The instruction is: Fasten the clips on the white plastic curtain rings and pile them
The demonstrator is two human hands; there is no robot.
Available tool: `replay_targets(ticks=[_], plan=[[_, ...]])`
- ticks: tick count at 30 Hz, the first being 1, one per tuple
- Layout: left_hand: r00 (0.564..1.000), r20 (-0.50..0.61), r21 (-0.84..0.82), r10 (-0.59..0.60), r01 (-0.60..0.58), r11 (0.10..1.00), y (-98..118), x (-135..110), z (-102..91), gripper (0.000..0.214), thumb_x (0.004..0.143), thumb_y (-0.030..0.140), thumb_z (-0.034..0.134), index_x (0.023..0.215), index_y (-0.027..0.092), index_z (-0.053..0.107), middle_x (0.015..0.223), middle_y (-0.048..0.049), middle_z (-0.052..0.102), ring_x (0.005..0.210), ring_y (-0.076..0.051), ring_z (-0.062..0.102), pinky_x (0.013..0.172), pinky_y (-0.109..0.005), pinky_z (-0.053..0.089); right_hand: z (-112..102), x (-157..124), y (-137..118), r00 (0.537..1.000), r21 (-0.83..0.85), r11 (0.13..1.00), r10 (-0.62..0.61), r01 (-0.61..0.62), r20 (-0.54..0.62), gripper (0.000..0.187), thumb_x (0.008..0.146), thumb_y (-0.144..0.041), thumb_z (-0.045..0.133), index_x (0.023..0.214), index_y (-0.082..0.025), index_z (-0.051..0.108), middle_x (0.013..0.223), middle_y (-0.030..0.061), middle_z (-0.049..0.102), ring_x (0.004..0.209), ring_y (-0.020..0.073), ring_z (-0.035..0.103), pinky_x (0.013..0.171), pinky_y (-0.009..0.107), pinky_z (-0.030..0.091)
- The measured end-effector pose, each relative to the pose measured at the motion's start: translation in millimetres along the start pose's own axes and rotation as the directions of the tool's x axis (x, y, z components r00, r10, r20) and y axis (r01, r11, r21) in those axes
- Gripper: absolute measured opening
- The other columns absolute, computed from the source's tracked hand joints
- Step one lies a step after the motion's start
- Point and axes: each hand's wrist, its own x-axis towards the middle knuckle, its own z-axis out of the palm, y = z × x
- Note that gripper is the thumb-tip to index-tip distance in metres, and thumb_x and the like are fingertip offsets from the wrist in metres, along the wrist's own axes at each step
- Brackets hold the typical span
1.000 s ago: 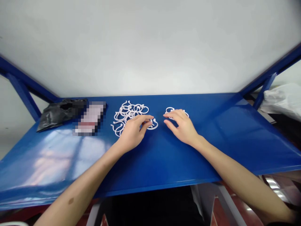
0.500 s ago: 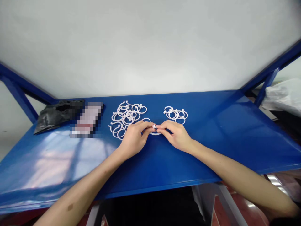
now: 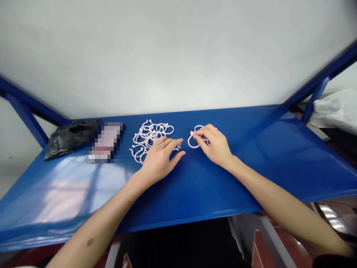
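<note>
Between the thumb and fingers of my right hand [image 3: 213,145] is a white plastic ring [image 3: 190,142], pinched at its knobbed clasp. Behind that hand lie more white rings [image 3: 198,127], mostly covered by it. My left hand [image 3: 159,159] is open, thumb and fingers apart, at the right edge of a larger heap of white rings [image 3: 140,138]. Several rings in this heap have their ends apart. A ring end shows just beyond the left fingers; the hand hides the rest of it.
The blue table [image 3: 195,193] has a raised blue frame at both sides and a pale wall behind. A black plastic bag [image 3: 63,143] and a blurred-out flat object [image 3: 106,141] lie at the left. A white plastic bag [image 3: 337,109] is beyond the right edge.
My hands have parted. The right one has carried the ring up and right to the smaller group; the left has let go, its fingers now spread by the heap.
</note>
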Motion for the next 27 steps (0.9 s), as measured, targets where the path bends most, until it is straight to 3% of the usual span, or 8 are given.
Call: replay_targets(ticks=[3, 6, 11, 15, 18, 23, 27], plan=[[0.996, 0.089, 0.163, 0.024, -0.038, 0.986, -12.3, 0.0, -0.6, 0.027, 0.094, 0.037, 0.065, 0.112, 0.017, 0.07, 0.108, -0.0109, 0.072, 0.102, -0.03, 0.06, 0.091, -0.048, 0.048, -6.1, 9.7, 30.8, 0.973, -0.062, 0.974, 0.209, -0.216, -0.102, 0.013, 0.095, -0.029, 0.061, 0.091, -0.02, 0.07, 0.088, 0.0065, 0.07, 0.08, 0.0207, 0.065, 0.077, 0.038, 0.053], [0.984, 0.178, 0.236, 0.012, -0.054, 0.97, -21.7, -1.4, 0.8, 0.02, 0.094, 0.032, 0.063, 0.106, 0.018, 0.071, 0.104, -0.0105, 0.072, 0.099, -0.03, 0.058, 0.087, -0.045, 0.046, -8.7, 12.9, 54.3, 0.926, -0.032, 0.928, 0.367, -0.371, -0.086, 0.011, 0.09, -0.027, 0.062, 0.087, -0.02, 0.069, 0.087, 0.0057, 0.072, 0.079, 0.0207, 0.064, 0.077, 0.038, 0.052], [0.971, 0.24, 0.232, -0.002, -0.056, 0.971, -26.7, -1.0, 3.8, 0.018, 0.099, 0.028, 0.053, 0.096, 0.02, 0.069, 0.093, -0.0079, 0.071, 0.09, -0.025, 0.057, 0.081, -0.04, 0.045, -7.4, 11.5, 61.4, 0.912, -0.095, 0.907, 0.411, -0.41, -0.009, 0.017, 0.092, -0.034, 0.062, 0.089, -0.021, 0.072, 0.091, 0.0068, 0.074, 0.085, 0.0231, 0.063, 0.084, 0.042, 0.049], [0.981, 0.191, 0.148, -0.023, -0.006, 0.989, -24.3, 1.3, 3.5, 0.022, 0.102, 0.027, 0.045, 0.095, 0.019, 0.065, 0.088, -0.0075, 0.071, 0.087, -0.025, 0.057, 0.082, -0.04, 0.046, -10.2, 10.6, 53.6, 0.937, -0.15, 0.925, 0.339, -0.348, -0.086, 0.021, 0.095, -0.036, 0.06, 0.098, -0.019, 0.072, 0.093, 0.0081, 0.073, 0.088, 0.0248, 0.061, 0.086, 0.043, 0.049], [0.987, 0.147, 0.022, -0.062, 0.059, 0.998, -19.7, 1.9, 3.1, 0.018, 0.102, 0.023, 0.043, 0.1, 0.017, 0.06, 0.089, -0.0075, 0.069, 0.088, -0.023, 0.058, 0.078, -0.036, 0.049, -10.2, 8.0, 38.4, 0.978, -0.167, 0.965, 0.189, -0.202, -0.093, 0.02, 0.096, -0.033, 0.06, 0.104, -0.018, 0.07, 0.092, 0.0081, 0.071, 0.09, 0.0257, 0.059, 0.087, 0.044, 0.049], [0.983, 0.123, -0.243, -0.136, 0.163, 0.956, -8.0, 1.2, 1.0, 0.008, 0.099, 0.023, 0.051, 0.106, 0.02, 0.055, 0.095, -0.0037, 0.068, 0.084, -0.017, 0.064, 0.077, -0.03, 0.05, -2.4, -3.7, -1.6, 0.994, -0.026, 0.997, -0.068, 0.07, 0.091, 0.019, 0.099, -0.032, 0.059, 0.114, -0.022, 0.066, 0.1, 0.0067, 0.072, 0.095, 0.0244, 0.063, 0.088, 0.044, 0.053], [0.968, 0.172, -0.428, -0.183, 0.241, 0.871, 1.1, 2.1, -3.1, 0.006, 0.1, 0.024, 0.049, 0.102, 0.021, 0.055, 0.081, 0.0016, 0.069, 0.074, -0.013, 0.065, 0.073, -0.027, 0.049, 2.9, -11.7, -17.4, 0.978, 0.08, 0.987, -0.148, 0.138, 0.144, 0.019, 0.1, -0.028, 0.057, 0.117, -0.021, 0.062, 0.11, 0.0083, 0.071, 0.103, 0.0221, 0.066, 0.09, 0.041, 0.056]])
